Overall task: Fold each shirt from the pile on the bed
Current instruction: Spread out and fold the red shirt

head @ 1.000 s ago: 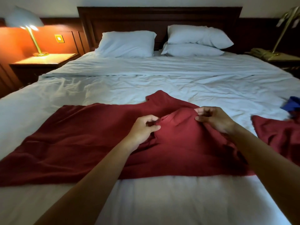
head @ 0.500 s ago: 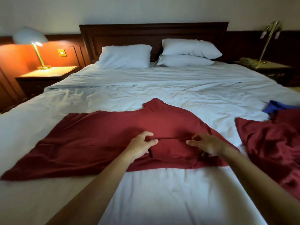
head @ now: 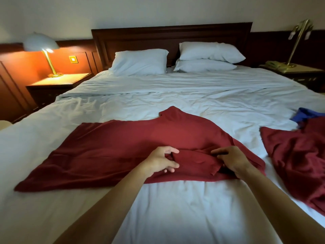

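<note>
On bed, hands pinching shirt

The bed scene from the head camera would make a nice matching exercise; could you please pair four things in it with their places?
Things:
1. spread red shirt
2. blue garment
3. lit lamp
4. telephone

Places:
A. left nightstand
B. under both hands
C. right nightstand
D. far right edge of the bed, beside the crumpled red pile

Pairs: 1-B, 2-D, 3-A, 4-C
</note>
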